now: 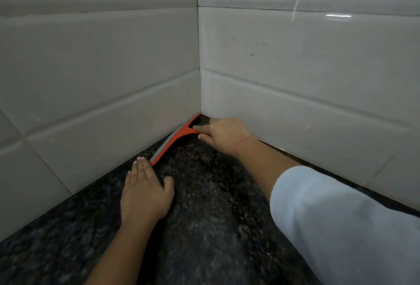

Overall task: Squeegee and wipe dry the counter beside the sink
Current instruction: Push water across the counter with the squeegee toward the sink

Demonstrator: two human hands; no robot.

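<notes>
Squeegee [169,142]: orange, lying in the far corner of the dark worktop [216,194]; its blade runs along the foot of the left tiled wall [102,94], touching it.
Long axis: the blade goes from the corner towards the person; the handle sticks out to the right.
Right hand [223,134]: fingers curled round the handle, gripping it; this hand is nearer to the corner.
Left hand [145,190]: flat on the worktop, fingers straight, fingertips just beside the near end of the blade.
Next move, I judge: pull the blade away from the wall, across the worktop.
</notes>
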